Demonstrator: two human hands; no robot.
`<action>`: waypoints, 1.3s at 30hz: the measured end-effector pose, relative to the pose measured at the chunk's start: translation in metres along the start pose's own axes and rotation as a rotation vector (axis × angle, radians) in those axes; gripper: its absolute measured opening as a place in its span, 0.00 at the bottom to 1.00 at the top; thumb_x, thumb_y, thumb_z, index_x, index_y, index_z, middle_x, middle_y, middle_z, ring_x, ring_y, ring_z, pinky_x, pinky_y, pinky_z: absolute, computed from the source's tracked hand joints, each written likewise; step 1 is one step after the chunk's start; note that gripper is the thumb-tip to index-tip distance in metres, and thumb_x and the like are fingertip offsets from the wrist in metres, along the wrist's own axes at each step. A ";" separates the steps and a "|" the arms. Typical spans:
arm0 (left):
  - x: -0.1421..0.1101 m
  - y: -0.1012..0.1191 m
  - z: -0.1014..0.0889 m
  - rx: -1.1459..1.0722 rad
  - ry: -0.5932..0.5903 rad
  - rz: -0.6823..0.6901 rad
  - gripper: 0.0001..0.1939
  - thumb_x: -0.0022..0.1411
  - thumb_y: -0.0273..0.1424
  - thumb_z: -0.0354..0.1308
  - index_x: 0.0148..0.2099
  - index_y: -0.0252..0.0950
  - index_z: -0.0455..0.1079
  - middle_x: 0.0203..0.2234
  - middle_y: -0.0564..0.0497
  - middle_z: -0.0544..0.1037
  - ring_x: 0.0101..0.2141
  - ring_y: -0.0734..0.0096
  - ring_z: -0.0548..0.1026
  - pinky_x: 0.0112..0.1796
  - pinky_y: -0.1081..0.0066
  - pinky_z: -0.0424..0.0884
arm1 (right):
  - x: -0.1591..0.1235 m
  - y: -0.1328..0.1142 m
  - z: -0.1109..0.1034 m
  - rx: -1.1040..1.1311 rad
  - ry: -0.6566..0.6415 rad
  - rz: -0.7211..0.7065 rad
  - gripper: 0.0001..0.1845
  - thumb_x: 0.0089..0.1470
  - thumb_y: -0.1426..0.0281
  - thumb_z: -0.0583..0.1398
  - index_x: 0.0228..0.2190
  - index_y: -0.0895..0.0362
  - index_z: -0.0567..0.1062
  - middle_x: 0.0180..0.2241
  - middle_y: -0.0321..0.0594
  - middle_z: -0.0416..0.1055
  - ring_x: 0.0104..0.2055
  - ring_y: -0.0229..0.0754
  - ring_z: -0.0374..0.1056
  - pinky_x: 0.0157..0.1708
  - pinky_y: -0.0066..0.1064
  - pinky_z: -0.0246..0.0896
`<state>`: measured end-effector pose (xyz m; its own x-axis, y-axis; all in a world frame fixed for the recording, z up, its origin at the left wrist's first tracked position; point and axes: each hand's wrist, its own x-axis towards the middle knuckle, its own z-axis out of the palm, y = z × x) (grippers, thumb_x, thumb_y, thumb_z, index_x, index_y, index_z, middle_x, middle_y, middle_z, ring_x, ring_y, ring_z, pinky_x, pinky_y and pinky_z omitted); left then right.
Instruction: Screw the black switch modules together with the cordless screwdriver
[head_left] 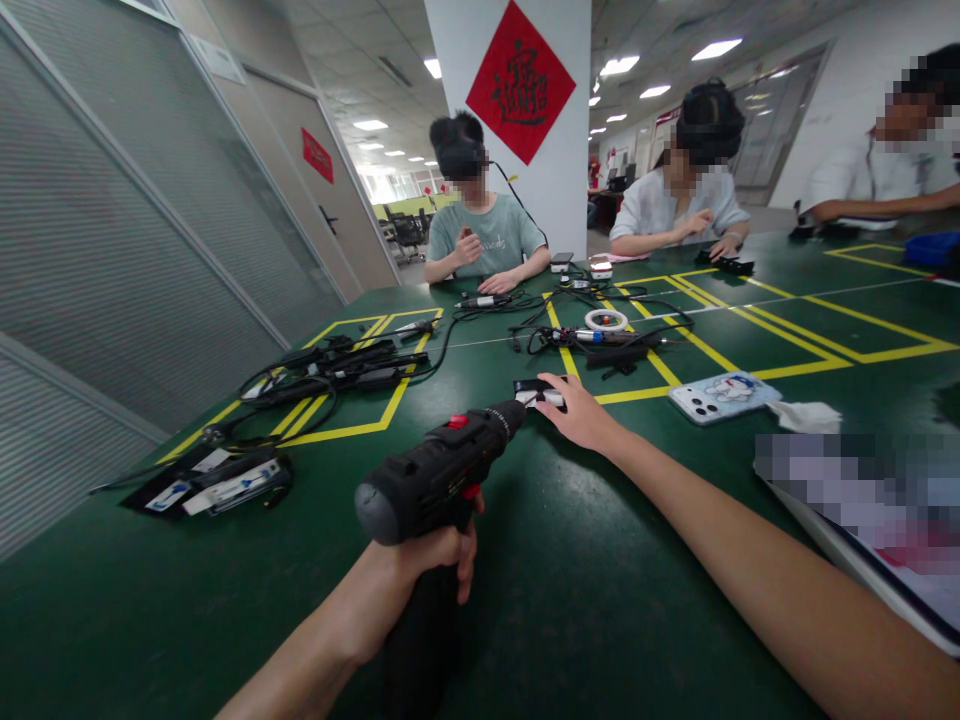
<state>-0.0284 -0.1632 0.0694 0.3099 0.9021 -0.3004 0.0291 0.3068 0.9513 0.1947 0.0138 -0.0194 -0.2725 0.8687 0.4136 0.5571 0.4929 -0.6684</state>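
The left grip (436, 552) is closed around a black power drill (427, 475) with red trigger (471, 492); the right grip (581, 412) holds a small black-and-white block (551, 398) on the green, yellow-taped tabletop (315, 570). Beyond stands a white pillar (566, 180) with red diamond-shaped poster (522, 85). The block is partly covered; whether the drill touches it, I cannot tell.

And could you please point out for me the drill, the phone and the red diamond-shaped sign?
Drill (439, 472), head view: on the middle of its dark body.
Phone (721, 397), head view: on its decorated back.
Red diamond-shaped sign (523, 85), head view: on the dark writing at its middle.
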 end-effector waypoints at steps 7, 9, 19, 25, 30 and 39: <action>0.002 -0.001 0.000 -0.005 -0.004 0.014 0.18 0.53 0.26 0.51 0.49 0.33 0.60 0.21 0.55 0.67 0.22 0.69 0.67 0.26 0.68 0.64 | 0.000 0.000 0.000 -0.006 -0.005 0.016 0.26 0.56 0.62 0.55 0.55 0.52 0.61 0.48 0.45 0.59 0.48 0.43 0.62 0.53 0.37 0.53; 0.002 -0.001 0.000 -0.007 -0.001 0.005 0.18 0.53 0.25 0.51 0.48 0.33 0.60 0.21 0.55 0.67 0.22 0.70 0.67 0.26 0.68 0.64 | 0.000 0.000 0.000 -0.005 -0.006 0.018 0.26 0.55 0.62 0.55 0.55 0.52 0.61 0.48 0.45 0.59 0.48 0.43 0.62 0.53 0.37 0.53; 0.001 0.001 0.000 -0.005 0.003 0.001 0.18 0.52 0.26 0.52 0.48 0.33 0.60 0.21 0.55 0.68 0.22 0.69 0.68 0.26 0.68 0.64 | -0.001 -0.002 -0.002 -0.002 -0.016 0.031 0.26 0.56 0.61 0.55 0.55 0.52 0.61 0.49 0.46 0.59 0.49 0.43 0.62 0.53 0.38 0.53; 0.001 0.004 0.000 0.012 -0.012 -0.016 0.19 0.52 0.25 0.51 0.48 0.33 0.58 0.20 0.55 0.68 0.21 0.69 0.67 0.26 0.67 0.63 | 0.000 -0.002 -0.002 -0.002 -0.020 0.026 0.26 0.56 0.61 0.55 0.55 0.52 0.61 0.49 0.46 0.59 0.49 0.44 0.62 0.53 0.39 0.54; 0.002 0.003 0.000 -0.005 -0.020 -0.018 0.18 0.52 0.26 0.52 0.47 0.33 0.59 0.20 0.55 0.68 0.21 0.70 0.67 0.26 0.67 0.63 | 0.000 -0.002 -0.001 -0.002 -0.008 0.017 0.26 0.55 0.62 0.56 0.55 0.52 0.62 0.48 0.46 0.60 0.48 0.43 0.63 0.53 0.39 0.53; 0.003 0.003 0.000 -0.001 -0.013 -0.007 0.20 0.50 0.28 0.53 0.48 0.33 0.60 0.19 0.55 0.68 0.20 0.68 0.68 0.24 0.68 0.64 | 0.000 -0.002 -0.002 0.001 -0.018 0.032 0.26 0.55 0.62 0.56 0.55 0.52 0.61 0.49 0.46 0.59 0.49 0.44 0.62 0.53 0.38 0.53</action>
<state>-0.0275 -0.1593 0.0712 0.3215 0.8961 -0.3060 0.0305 0.3131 0.9492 0.1949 0.0122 -0.0167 -0.2686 0.8848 0.3807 0.5648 0.4649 -0.6818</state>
